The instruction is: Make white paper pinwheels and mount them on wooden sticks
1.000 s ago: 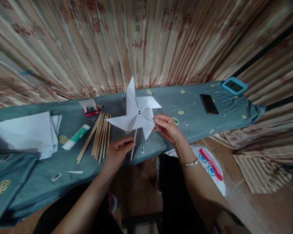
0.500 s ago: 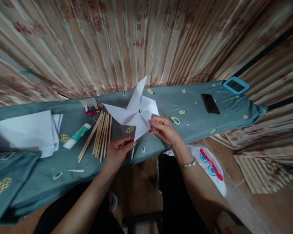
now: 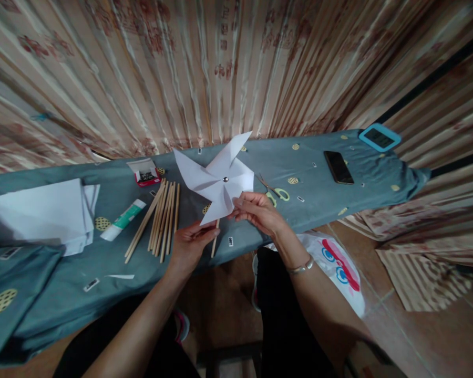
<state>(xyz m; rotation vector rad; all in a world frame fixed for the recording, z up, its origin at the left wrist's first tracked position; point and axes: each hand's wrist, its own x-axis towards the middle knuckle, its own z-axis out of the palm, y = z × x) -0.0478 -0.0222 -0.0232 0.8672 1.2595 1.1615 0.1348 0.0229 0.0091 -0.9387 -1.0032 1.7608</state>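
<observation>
A white paper pinwheel (image 3: pixel 236 176) with a shiny pin at its centre is held up above the cloth. Its wooden stick (image 3: pixel 214 248) runs down behind the paper, and only the lower end shows. My left hand (image 3: pixel 191 242) is closed around that stick, just under the lowest blade. With thumb and fingers together, my right hand (image 3: pixel 258 212) pinches the paper edge at the lower right of the pinwheel. Part of the right fingertips is hidden by the paper.
Several wooden sticks (image 3: pixel 163 220), a glue stick (image 3: pixel 123 219), an open red box (image 3: pixel 146 177) and white paper sheets (image 3: pixel 35 210) lie left. Scissors (image 3: pixel 279 194), a phone (image 3: pixel 339 167) and a blue-framed clock (image 3: pixel 379 137) lie right. A printed bag (image 3: pixel 331 268) is on the floor.
The pinwheel's blades have turned clockwise on the pin. My right hand has shifted slightly left and down along the paper. The left hand stays almost still on the stick.
</observation>
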